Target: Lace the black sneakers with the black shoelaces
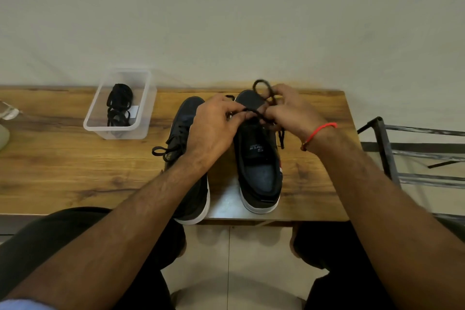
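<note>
While you sit at the table (63,158), both of your hands work above the right shoe (259,158). Your left hand (214,128) has curled fingers that pinch the lace (251,109) over the front of that shoe. Your right hand (289,111) also has curled fingers, and they hold the same lace. A round loop (263,87) of the lace sticks up past your right fingers. One loose end (282,137) hangs down by the right side of the shoe.

The right shoe is black with a white sole. It points away from you, and you can see its dark inside with small white letters on it. A bit of red and white shows on its right side.

The left shoe (188,118) sits just beside it, partly under your left arm. It is black with a white sole too. Its lace is in, and a bow (163,152) lies out to its left on the table.

A clear box (118,103) stands at the back left of the table, with more black laces (118,106) coiled inside. You wear a red string (318,132) on your right wrist.
</note>
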{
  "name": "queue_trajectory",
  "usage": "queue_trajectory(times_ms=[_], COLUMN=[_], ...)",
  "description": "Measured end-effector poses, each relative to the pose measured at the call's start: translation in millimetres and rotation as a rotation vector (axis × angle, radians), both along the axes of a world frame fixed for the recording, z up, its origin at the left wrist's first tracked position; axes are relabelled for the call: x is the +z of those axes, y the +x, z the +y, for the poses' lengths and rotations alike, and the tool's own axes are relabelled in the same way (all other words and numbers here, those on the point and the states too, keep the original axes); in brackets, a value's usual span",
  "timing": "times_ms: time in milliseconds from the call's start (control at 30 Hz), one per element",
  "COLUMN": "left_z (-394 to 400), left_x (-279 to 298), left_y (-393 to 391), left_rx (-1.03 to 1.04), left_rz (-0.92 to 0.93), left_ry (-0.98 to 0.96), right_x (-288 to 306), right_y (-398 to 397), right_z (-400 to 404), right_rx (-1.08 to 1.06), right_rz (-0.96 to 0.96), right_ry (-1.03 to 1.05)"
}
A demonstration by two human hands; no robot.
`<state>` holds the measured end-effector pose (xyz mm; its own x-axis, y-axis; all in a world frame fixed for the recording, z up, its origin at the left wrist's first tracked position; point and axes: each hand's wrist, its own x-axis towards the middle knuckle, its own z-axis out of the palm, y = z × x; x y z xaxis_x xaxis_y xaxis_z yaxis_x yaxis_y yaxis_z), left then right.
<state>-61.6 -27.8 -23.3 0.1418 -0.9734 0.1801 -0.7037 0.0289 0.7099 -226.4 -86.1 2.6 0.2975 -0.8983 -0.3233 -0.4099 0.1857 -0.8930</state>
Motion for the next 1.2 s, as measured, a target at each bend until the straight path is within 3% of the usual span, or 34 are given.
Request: queue_trajectory(times_ms=[100,200,400,533,600,667,767,867,900,967,1067,1133,1200], left_z=[2.8,1.5,-1.3,-9.3,-11.9,-12.9,-11.4,-12.0,-12.0,-11.2,-5.4,-3.5,-4.4], left_x=[8.6,17.4,7.7,1.0,-1.3,-0.9,0.3,-1.9,-2.7,-4.7,-2.6,-2.5,-3.3], left_y=[-6.3,-13.4,-2.9,6.3,10.9,11.6,4.9,4.1,6.5,10.9,5.0,-0.6,0.2], left_rx=[0.019,-0.024,0.001,0.128,0.17,0.141,0.005,0.058,0.1,0.141,0.083,0.072,0.108], left_rz=[0.254,0.424,0.315,0.32,0.363,0.417,0.326,0.369,0.385,0.358,0.272,0.231,0.221], left_ry=[-0.148,-0.158,-0.086,0.021,0.066,0.109,0.151,0.155,0.169,0.245,0.437,0.521,0.507], right_x=[-11.1,-14.9,-12.0,-4.1,-2.1,-1.4,1.8,17.9,23.0,26.3,18.4,9.6,-0.7], right_y=[5.4,9.4,2.2,-0.6,-2.4,-1.4,4.7,-10.3,-19.6,-38.4,-38.1,-24.6,-10.8], right_z=[5.4,7.5,-2.2,0.0,-0.5,-0.1,-1.3,-13.2,-18.4,-27.2,-27.2,-20.9,-12.9], right_rx=[0.342,0.317,0.149,0.293,0.267,0.161,-0.11,-0.487,-0.563,-0.605,-0.405,-0.203,-0.055], right_rz=[0.147,0.195,0.096,0.08,0.034,-0.093,-0.484,-0.916,-0.943,-0.723,-0.19,0.064,0.2], right_ry=[-0.156,-0.238,-0.113,-0.118,-0.132,-0.139,-0.045,-0.04,-0.088,-0.257,-0.48,-0.48,-0.43])
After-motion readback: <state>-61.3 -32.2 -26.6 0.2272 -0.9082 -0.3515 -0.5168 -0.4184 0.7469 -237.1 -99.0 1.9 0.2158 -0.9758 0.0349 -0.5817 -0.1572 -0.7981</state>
